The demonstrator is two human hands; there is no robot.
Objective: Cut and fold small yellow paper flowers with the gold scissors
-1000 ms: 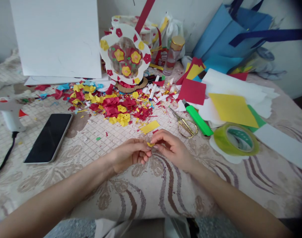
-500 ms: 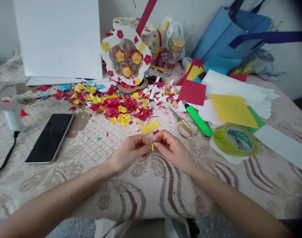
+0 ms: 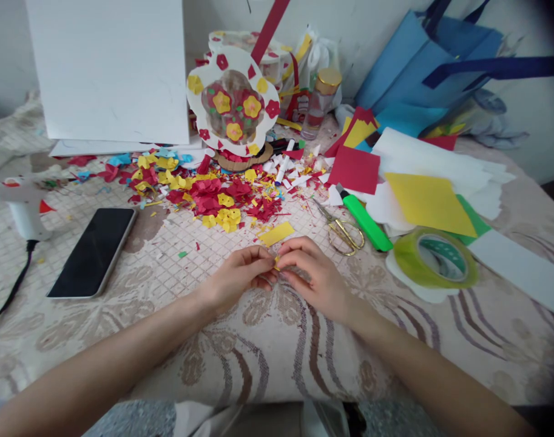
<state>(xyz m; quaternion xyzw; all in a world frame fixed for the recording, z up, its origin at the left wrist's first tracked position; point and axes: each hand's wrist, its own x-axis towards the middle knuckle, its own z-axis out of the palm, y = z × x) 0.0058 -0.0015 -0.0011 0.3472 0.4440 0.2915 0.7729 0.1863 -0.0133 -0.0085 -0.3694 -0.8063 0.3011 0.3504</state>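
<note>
A small piece of yellow paper (image 3: 277, 262) is pinched at the tips of my left hand (image 3: 244, 270), and most of it is hidden by the fingers. My right hand (image 3: 315, 273) meets it from the other side, its fingertips closed at the paper's edge. Both hands are just above the patterned tablecloth. Right beyond them lies a yellow paper strip (image 3: 277, 233). Gold-handled scissors (image 3: 344, 235) rest to the right, beside a green utility knife (image 3: 365, 221).
Cut paper flowers and scraps (image 3: 217, 197) are heaped behind the hands, before a flower-decorated paper lantern (image 3: 233, 142). At left are a phone (image 3: 92, 252) and a white glue gun (image 3: 26, 212). Clear tape (image 3: 401, 261), coloured paper sheets (image 3: 431, 203) and a blue bag (image 3: 395, 73) occupy the right.
My right fingers have shifted slightly left onto the yellow piece, now closer to the left fingertips. Less of the piece shows. A red scrap beside the right hand is now covered.
</note>
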